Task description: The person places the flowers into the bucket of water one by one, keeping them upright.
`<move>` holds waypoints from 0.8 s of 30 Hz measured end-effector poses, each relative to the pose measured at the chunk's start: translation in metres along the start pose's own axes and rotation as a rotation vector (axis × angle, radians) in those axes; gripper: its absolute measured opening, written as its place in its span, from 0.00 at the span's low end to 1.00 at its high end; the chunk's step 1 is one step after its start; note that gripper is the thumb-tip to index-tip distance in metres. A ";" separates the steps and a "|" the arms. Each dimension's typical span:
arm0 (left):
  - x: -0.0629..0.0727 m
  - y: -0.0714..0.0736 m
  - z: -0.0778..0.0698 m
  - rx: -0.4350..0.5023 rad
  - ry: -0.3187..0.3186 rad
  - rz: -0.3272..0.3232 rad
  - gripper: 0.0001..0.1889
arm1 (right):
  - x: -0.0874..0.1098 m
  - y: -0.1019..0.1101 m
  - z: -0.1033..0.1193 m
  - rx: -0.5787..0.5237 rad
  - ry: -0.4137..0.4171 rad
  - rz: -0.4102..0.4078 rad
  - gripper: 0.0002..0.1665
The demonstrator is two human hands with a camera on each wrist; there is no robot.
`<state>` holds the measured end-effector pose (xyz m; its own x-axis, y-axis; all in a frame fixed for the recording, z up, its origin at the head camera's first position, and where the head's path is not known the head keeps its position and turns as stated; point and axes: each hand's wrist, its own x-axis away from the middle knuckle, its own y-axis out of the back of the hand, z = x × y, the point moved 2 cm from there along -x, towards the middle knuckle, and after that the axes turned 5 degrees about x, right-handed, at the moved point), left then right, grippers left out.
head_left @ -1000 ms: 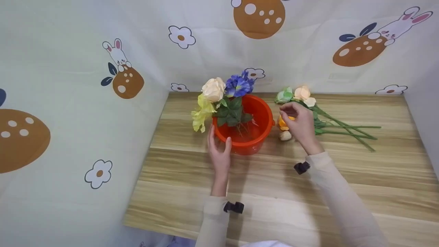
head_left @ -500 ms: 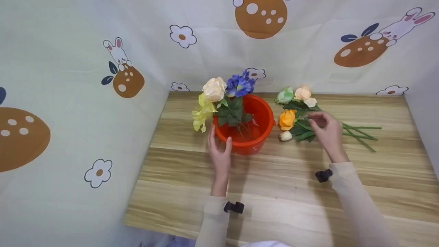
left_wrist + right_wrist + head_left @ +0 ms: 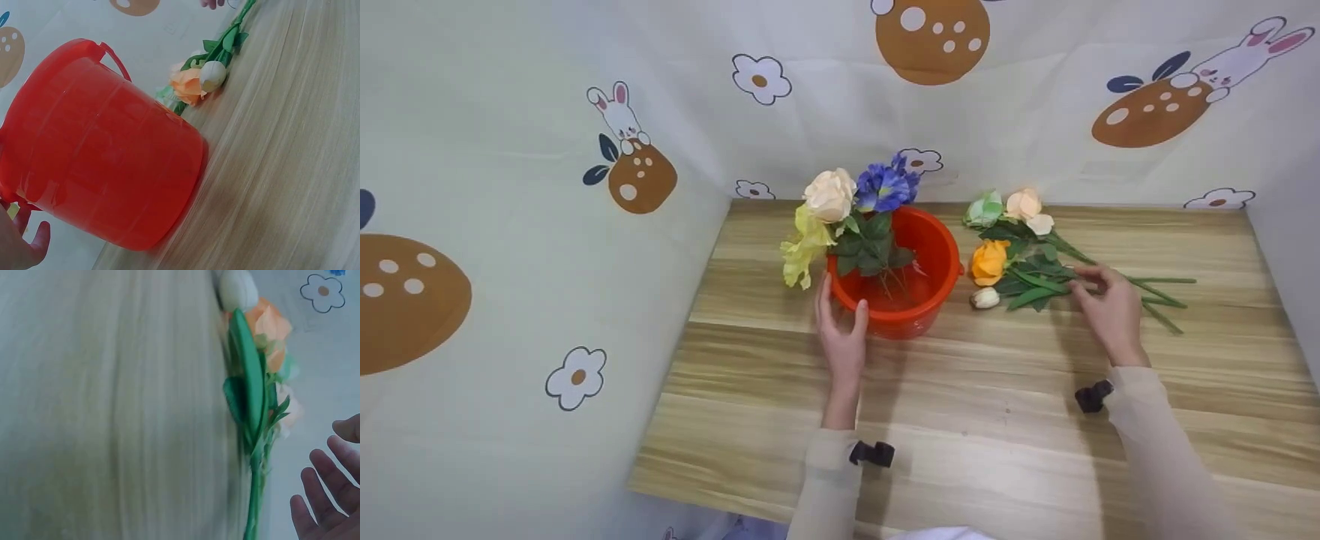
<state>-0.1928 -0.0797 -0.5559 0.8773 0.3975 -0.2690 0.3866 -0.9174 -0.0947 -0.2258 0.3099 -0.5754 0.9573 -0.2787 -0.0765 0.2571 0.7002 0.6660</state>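
White wall covering (image 3: 825,124), printed with rabbits, brown fruits and outlined blossoms, rises behind and to the left of a wood-grain counter (image 3: 960,465). Near the back edge of that counter, left of the loose flowers, stands an upright red plastic bucket (image 3: 904,326), its mouth facing up. Against its near left side rest the fingers of the left hand (image 3: 844,349), extended, the thumb well apart from them; this grip is not clamped on anything. To the right, the right hand (image 3: 1114,311) hangs over the stems of the loose flowers; the right wrist view shows its grip with fingers spread and apart, holding nothing.

Green stems (image 3: 1166,280) cross one another on the counter, pointing right, with their flower heads toward the bucket. Inside the bucket, leaning left, are a cream rose (image 3: 830,195), a blue ruffled flower (image 3: 885,186) and a yellow one (image 3: 806,246) drooping over the rim. Lying loose are an orange rose (image 3: 989,262), a pale green rose (image 3: 983,209), a peach rose (image 3: 1024,203) and, smallest, a white tulip bud (image 3: 985,298).
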 end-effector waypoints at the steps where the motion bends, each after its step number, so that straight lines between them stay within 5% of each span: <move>1: 0.000 0.000 0.000 0.002 0.000 -0.001 0.35 | 0.000 0.000 -0.003 0.009 -0.003 0.005 0.18; 24: 0.000 0.000 -0.001 0.021 0.001 0.015 0.36 | -0.006 0.000 -0.029 0.239 0.061 0.149 0.19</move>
<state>-0.1921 -0.0799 -0.5550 0.8831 0.3841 -0.2693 0.3678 -0.9233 -0.1106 -0.2277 0.3300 -0.5966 0.9903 -0.1389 -0.0040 0.0811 0.5541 0.8285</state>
